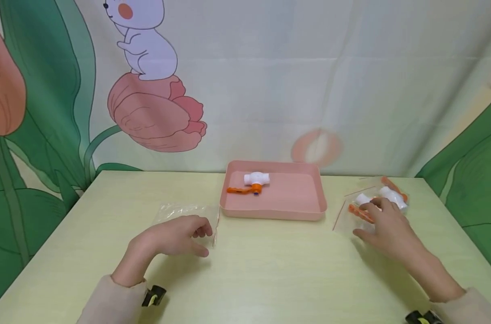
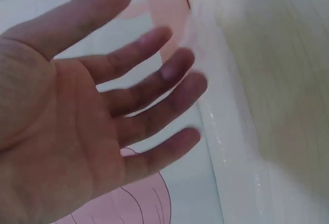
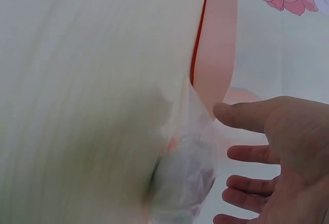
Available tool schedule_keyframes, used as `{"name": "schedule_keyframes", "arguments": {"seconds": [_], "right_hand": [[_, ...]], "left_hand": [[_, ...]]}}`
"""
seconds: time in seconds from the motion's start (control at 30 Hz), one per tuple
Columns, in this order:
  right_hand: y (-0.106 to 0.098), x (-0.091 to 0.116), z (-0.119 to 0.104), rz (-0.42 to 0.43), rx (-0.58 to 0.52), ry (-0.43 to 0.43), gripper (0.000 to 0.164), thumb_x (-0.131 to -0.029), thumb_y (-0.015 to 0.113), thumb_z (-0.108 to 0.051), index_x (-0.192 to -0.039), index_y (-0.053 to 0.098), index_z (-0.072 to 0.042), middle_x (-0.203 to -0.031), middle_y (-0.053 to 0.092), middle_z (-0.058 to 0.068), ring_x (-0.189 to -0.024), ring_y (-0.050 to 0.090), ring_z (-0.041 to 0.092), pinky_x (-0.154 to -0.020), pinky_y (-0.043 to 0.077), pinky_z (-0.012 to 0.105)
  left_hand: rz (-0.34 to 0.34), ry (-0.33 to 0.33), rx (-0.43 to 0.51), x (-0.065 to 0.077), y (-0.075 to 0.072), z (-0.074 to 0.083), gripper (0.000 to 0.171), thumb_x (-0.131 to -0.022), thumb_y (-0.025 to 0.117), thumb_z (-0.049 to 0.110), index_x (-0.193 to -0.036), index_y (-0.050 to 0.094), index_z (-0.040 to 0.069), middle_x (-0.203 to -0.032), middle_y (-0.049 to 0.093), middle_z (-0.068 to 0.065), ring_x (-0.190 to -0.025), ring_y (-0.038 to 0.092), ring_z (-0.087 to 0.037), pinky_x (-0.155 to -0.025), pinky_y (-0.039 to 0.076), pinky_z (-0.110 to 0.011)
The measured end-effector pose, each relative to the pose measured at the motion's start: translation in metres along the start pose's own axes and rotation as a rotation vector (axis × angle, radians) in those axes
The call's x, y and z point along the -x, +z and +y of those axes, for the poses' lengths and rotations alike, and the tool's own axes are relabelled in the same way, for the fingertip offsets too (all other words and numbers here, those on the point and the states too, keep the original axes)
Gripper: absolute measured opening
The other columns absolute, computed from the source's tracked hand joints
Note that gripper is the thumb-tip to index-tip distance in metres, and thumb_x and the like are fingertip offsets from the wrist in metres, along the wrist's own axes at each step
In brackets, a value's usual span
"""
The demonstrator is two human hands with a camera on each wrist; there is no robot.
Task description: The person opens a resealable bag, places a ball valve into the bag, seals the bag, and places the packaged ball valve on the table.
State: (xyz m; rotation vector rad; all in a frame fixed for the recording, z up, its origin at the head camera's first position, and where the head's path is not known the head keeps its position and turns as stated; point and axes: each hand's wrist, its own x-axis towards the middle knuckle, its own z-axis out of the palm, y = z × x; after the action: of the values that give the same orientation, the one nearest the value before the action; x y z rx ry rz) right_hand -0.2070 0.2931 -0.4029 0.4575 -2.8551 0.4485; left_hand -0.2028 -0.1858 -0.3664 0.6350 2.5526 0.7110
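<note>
My left hand (image 1: 176, 236) hovers over a flat transparent plastic bag (image 1: 170, 210) left of the pink tray, its fingers loosely bent and holding nothing. Over at the right, my right hand (image 1: 387, 229) reaches above bagged ball valves, white with orange handles. One bagged valve (image 1: 363, 212) lies partly hidden under its fingers; another bagged valve (image 1: 393, 197) sits just behind. In the right wrist view, the relaxed fingers of my right hand (image 3: 288, 162) are spread beside a bag (image 3: 185, 178) with a white valve body inside.
A shallow pink tray (image 1: 290, 193) stands at the table's back middle. In it lies an unbagged white ball valve (image 1: 256, 178) with an orange handle pointing left. Behind the pale wooden table (image 1: 270, 270) hangs a printed curtain (image 1: 249, 90).
</note>
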Motion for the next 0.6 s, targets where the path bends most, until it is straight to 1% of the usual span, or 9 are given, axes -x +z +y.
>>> {"name": "schedule_keyframes", "arguments": {"seconds": [0.07,0.13,0.2,0.27,0.33,0.43,0.53,0.6], "right_hand": [[-0.001,0.000,-0.005,0.021,-0.003,-0.037,0.056,-0.079,0.088,-0.017,-0.124,0.063,0.004,-0.124,0.053,0.035,-0.112,0.050,0.053,-0.082,0.046,0.067],[-0.001,0.001,-0.009,0.043,-0.001,-0.077,0.052,-0.079,0.089,-0.015,-0.121,0.065,0.004,-0.122,0.055,0.033,-0.111,0.052,0.050,-0.082,0.048,0.065],[-0.001,0.001,-0.013,0.057,-0.006,-0.108,0.048,-0.079,0.089,-0.014,-0.117,0.067,0.004,-0.120,0.057,0.031,-0.110,0.052,0.048,-0.082,0.049,0.062],[-0.001,0.002,-0.017,0.060,-0.019,-0.123,0.044,-0.080,0.088,-0.012,-0.115,0.068,0.005,-0.118,0.057,0.028,-0.109,0.052,0.046,-0.082,0.050,0.060],[-0.001,0.002,-0.020,0.054,-0.027,-0.134,0.042,-0.081,0.088,-0.012,-0.114,0.068,0.005,-0.117,0.058,0.026,-0.109,0.053,0.044,-0.082,0.051,0.059],[-0.001,0.002,-0.022,0.046,-0.037,-0.152,0.038,-0.082,0.086,-0.010,-0.112,0.068,0.004,-0.116,0.059,0.024,-0.110,0.054,0.044,-0.084,0.050,0.058],[-0.001,0.003,-0.024,0.047,-0.045,-0.174,0.037,-0.081,0.086,-0.009,-0.110,0.067,0.003,-0.114,0.060,0.022,-0.108,0.055,0.042,-0.087,0.049,0.057],[0.000,0.003,-0.024,0.050,-0.052,-0.187,0.037,-0.081,0.087,-0.008,-0.110,0.067,0.002,-0.113,0.060,0.020,-0.106,0.056,0.041,-0.087,0.048,0.056]], "left_hand": [[0.031,-0.022,-0.043,-0.002,0.000,-0.002,0.041,-0.086,0.084,0.020,-0.120,0.065,0.007,-0.115,0.061,-0.006,-0.110,0.059,-0.028,-0.096,0.047,-0.047],[0.058,-0.036,-0.087,-0.003,0.001,-0.003,0.050,-0.084,0.085,0.019,-0.126,0.063,0.004,-0.123,0.059,-0.011,-0.114,0.058,-0.031,-0.099,0.047,-0.049],[0.069,-0.050,-0.119,-0.005,0.003,-0.005,0.059,-0.083,0.086,0.018,-0.133,0.060,0.001,-0.133,0.055,-0.016,-0.121,0.056,-0.035,-0.102,0.046,-0.051],[0.056,-0.080,-0.131,-0.007,0.005,-0.007,0.066,-0.084,0.085,0.018,-0.141,0.055,0.000,-0.143,0.049,-0.020,-0.130,0.052,-0.038,-0.106,0.043,-0.054],[0.024,-0.124,-0.130,-0.007,0.007,-0.008,0.073,-0.086,0.084,0.019,-0.147,0.050,0.000,-0.151,0.043,-0.021,-0.136,0.047,-0.040,-0.109,0.039,-0.057],[-0.024,-0.171,-0.133,-0.007,0.009,-0.009,0.077,-0.087,0.083,0.022,-0.152,0.046,0.003,-0.156,0.037,-0.021,-0.138,0.044,-0.040,-0.108,0.038,-0.062],[-0.043,-0.174,-0.145,-0.006,0.010,-0.009,0.077,-0.086,0.083,0.023,-0.151,0.047,0.004,-0.154,0.039,-0.020,-0.136,0.045,-0.039,-0.106,0.040,-0.063],[-0.035,-0.156,-0.168,-0.005,0.009,-0.007,0.073,-0.086,0.084,0.023,-0.148,0.051,0.004,-0.149,0.044,-0.019,-0.133,0.048,-0.037,-0.106,0.042,-0.060]]}}
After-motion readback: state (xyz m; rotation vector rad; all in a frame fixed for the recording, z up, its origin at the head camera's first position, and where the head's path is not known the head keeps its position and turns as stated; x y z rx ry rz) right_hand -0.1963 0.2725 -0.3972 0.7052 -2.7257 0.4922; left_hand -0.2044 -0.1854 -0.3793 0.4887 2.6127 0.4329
